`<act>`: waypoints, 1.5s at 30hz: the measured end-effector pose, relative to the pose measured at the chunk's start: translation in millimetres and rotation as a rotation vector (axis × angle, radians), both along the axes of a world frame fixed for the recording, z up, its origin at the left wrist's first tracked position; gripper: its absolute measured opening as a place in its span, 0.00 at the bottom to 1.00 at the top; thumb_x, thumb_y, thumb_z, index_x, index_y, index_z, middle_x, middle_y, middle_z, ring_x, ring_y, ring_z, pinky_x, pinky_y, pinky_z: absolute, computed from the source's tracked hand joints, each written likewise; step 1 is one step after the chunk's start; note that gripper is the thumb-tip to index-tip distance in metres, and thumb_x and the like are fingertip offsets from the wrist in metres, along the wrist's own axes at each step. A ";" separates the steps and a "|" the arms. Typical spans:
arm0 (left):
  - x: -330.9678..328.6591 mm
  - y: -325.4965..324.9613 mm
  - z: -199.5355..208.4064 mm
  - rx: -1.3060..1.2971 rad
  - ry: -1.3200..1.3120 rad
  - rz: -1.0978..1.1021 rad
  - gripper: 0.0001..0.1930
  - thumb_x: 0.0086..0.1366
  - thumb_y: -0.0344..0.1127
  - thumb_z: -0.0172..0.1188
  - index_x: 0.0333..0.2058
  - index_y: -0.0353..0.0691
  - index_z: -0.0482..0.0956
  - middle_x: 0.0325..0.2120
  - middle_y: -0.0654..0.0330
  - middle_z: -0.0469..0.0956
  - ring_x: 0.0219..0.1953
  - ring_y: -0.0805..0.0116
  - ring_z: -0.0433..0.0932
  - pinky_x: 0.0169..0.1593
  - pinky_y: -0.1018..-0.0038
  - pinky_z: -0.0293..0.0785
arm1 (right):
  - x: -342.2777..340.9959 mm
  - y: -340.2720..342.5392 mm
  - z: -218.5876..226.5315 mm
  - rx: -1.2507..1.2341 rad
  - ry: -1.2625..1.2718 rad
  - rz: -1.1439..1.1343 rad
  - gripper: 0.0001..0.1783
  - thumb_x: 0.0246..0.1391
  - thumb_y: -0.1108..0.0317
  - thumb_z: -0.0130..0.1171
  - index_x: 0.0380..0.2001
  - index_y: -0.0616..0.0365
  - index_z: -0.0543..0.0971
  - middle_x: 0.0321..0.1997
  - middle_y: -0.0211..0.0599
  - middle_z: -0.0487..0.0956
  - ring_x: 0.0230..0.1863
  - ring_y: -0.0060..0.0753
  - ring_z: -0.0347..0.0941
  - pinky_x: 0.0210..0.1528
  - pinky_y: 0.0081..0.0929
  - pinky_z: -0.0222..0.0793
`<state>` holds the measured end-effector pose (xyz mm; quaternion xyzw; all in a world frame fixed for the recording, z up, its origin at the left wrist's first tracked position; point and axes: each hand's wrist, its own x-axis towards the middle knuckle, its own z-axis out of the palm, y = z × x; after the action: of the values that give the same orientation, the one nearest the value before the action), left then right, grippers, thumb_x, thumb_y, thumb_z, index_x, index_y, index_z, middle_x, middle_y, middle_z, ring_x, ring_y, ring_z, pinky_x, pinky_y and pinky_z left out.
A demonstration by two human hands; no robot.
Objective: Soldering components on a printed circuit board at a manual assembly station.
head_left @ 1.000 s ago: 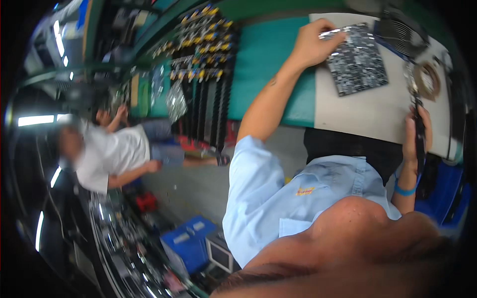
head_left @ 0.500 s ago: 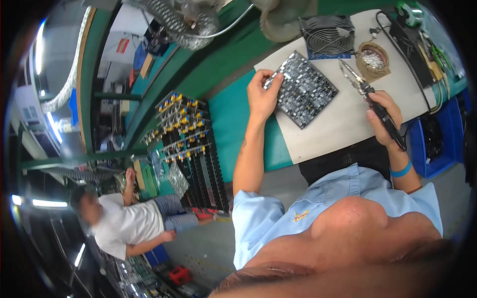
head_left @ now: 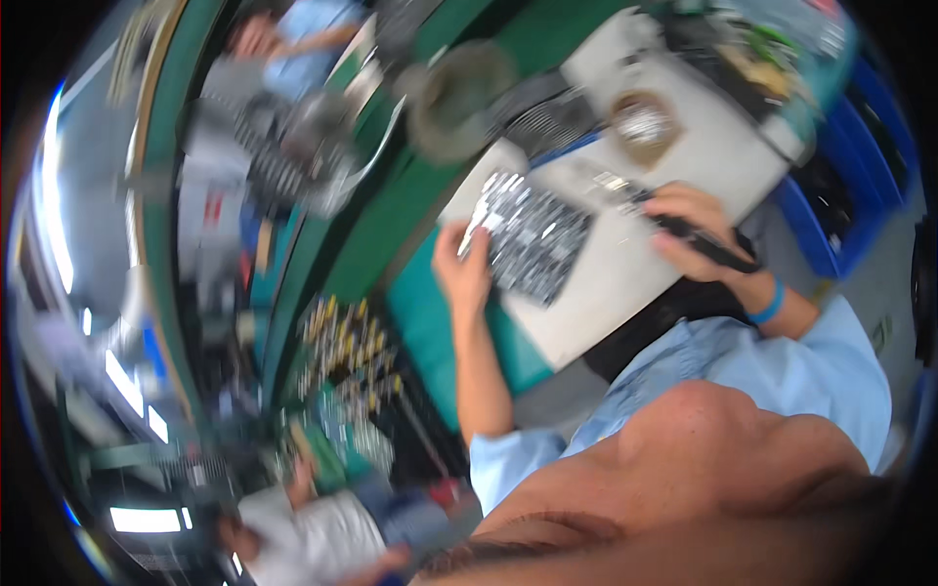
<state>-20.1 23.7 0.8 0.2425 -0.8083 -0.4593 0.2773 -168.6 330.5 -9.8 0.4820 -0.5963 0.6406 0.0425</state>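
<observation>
My left hand point(head_left: 462, 269) grips the left edge of a circuit board point(head_left: 539, 239) packed with small components, thumb on top. The board is tilted over the pale mat point(head_left: 576, 327), and motion smears its details. In my right hand point(head_left: 696, 220) is a soldering iron point(head_left: 718, 252) with a black handle, its metal tip end pointing up and left. That blurred tip end lies just right of the board, apart from it. Beyond the tip stands a round brown holder point(head_left: 643, 129) with silvery shavings in it.
A black fan point(head_left: 547, 122) stands behind the board. At the right are blue bins point(head_left: 840, 210). A rack with yellow-tipped parts point(head_left: 342, 337) stands left of the green bench top point(head_left: 422, 308). One person in white point(head_left: 313, 532) is at lower left, another in blue point(head_left: 311, 44) at upper left.
The whole view has swung, so the bench, board and both hands appear further left and lower. A second person has come into view at the top left. Both hands keep their holds.
</observation>
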 end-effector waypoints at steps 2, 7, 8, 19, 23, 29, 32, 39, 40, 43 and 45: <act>11.2 1.8 6.2 -0.011 -0.052 0.046 0.09 0.62 0.32 0.63 0.37 0.33 0.77 0.30 0.57 0.78 0.33 0.69 0.74 0.42 0.74 0.72 | 1.9 -6.8 -6.5 -0.033 -0.068 0.101 0.21 0.46 0.76 0.65 0.47 0.64 0.79 0.41 0.43 0.81 0.35 0.38 0.75 0.41 0.29 0.71; 20.3 -0.7 5.7 0.016 0.020 -0.024 0.08 0.65 0.33 0.63 0.35 0.35 0.74 0.30 0.59 0.76 0.32 0.73 0.72 0.40 0.77 0.71 | 7.2 -14.5 -19.7 -0.149 -0.051 0.115 0.20 0.47 0.78 0.65 0.47 0.63 0.79 0.41 0.42 0.82 0.36 0.38 0.77 0.41 0.28 0.73; 19.8 -1.2 4.9 0.024 0.020 -0.022 0.09 0.64 0.33 0.63 0.35 0.35 0.74 0.30 0.59 0.76 0.32 0.73 0.71 0.40 0.77 0.71 | 7.5 -14.9 -19.9 -0.158 -0.063 0.118 0.19 0.48 0.78 0.65 0.46 0.63 0.79 0.41 0.41 0.82 0.35 0.38 0.77 0.41 0.28 0.73; -0.1 -22.3 -9.4 0.037 -0.077 -0.009 0.11 0.55 0.32 0.66 0.35 0.34 0.80 0.30 0.58 0.80 0.32 0.70 0.76 0.39 0.76 0.72 | 4.5 -22.7 -21.8 0.129 -0.017 -0.049 0.22 0.48 0.76 0.61 0.50 0.65 0.77 0.49 0.48 0.78 0.43 0.41 0.75 0.50 0.31 0.71; -1.1 -27.4 -14.2 -0.011 -0.019 0.007 0.13 0.53 0.37 0.71 0.32 0.34 0.80 0.28 0.58 0.81 0.30 0.71 0.76 0.38 0.76 0.74 | 0.8 -19.9 -40.4 0.188 -0.196 0.000 0.20 0.56 0.77 0.57 0.53 0.67 0.74 0.52 0.50 0.76 0.49 0.40 0.75 0.53 0.30 0.70; 2.3 -26.0 -27.3 -0.029 0.075 -0.004 0.15 0.52 0.39 0.71 0.32 0.33 0.81 0.27 0.57 0.81 0.29 0.69 0.77 0.37 0.75 0.75 | -4.0 -11.9 -51.6 0.259 -0.318 -0.006 0.21 0.59 0.74 0.56 0.56 0.67 0.73 0.51 0.49 0.78 0.49 0.36 0.75 0.53 0.27 0.70; 6.3 -29.1 -30.7 -0.010 0.042 0.010 0.16 0.52 0.39 0.72 0.32 0.33 0.81 0.28 0.57 0.81 0.29 0.68 0.77 0.38 0.75 0.75 | -0.1 -17.3 -48.9 0.240 -0.311 -0.048 0.21 0.61 0.72 0.56 0.57 0.67 0.73 0.50 0.49 0.79 0.48 0.35 0.76 0.54 0.27 0.70; 0.2 -25.7 -32.2 0.022 0.072 0.035 0.16 0.49 0.42 0.72 0.31 0.36 0.82 0.28 0.61 0.82 0.29 0.67 0.77 0.38 0.74 0.75 | -14.3 -7.1 -50.7 0.288 -0.255 0.016 0.22 0.63 0.70 0.55 0.58 0.67 0.71 0.50 0.51 0.79 0.48 0.35 0.76 0.54 0.27 0.70; -2.9 -27.5 -34.4 0.023 0.089 0.017 0.16 0.49 0.42 0.72 0.31 0.37 0.82 0.28 0.61 0.81 0.29 0.67 0.77 0.38 0.74 0.75 | -15.2 -7.4 -50.1 0.294 -0.250 0.018 0.22 0.63 0.70 0.55 0.58 0.67 0.71 0.50 0.51 0.79 0.48 0.35 0.76 0.54 0.27 0.70; -4.5 -32.9 -43.7 0.003 0.083 0.021 0.16 0.48 0.42 0.72 0.30 0.36 0.81 0.27 0.61 0.81 0.28 0.67 0.77 0.37 0.74 0.75 | -15.8 -14.6 -54.6 0.314 -0.255 0.020 0.23 0.63 0.70 0.55 0.59 0.68 0.70 0.49 0.51 0.79 0.48 0.35 0.76 0.54 0.27 0.70; -3.8 -35.4 -45.3 0.009 0.075 0.031 0.16 0.48 0.42 0.72 0.30 0.36 0.81 0.28 0.60 0.82 0.28 0.67 0.77 0.37 0.74 0.75 | -15.4 -17.7 -56.4 0.306 -0.251 0.025 0.22 0.63 0.70 0.54 0.59 0.68 0.70 0.49 0.51 0.79 0.48 0.35 0.76 0.54 0.27 0.70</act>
<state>-23.8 -11.7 -44.5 0.2390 -0.7914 -0.4673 0.3135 -184.0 312.8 -66.2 0.4064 -0.6812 0.5982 -0.1138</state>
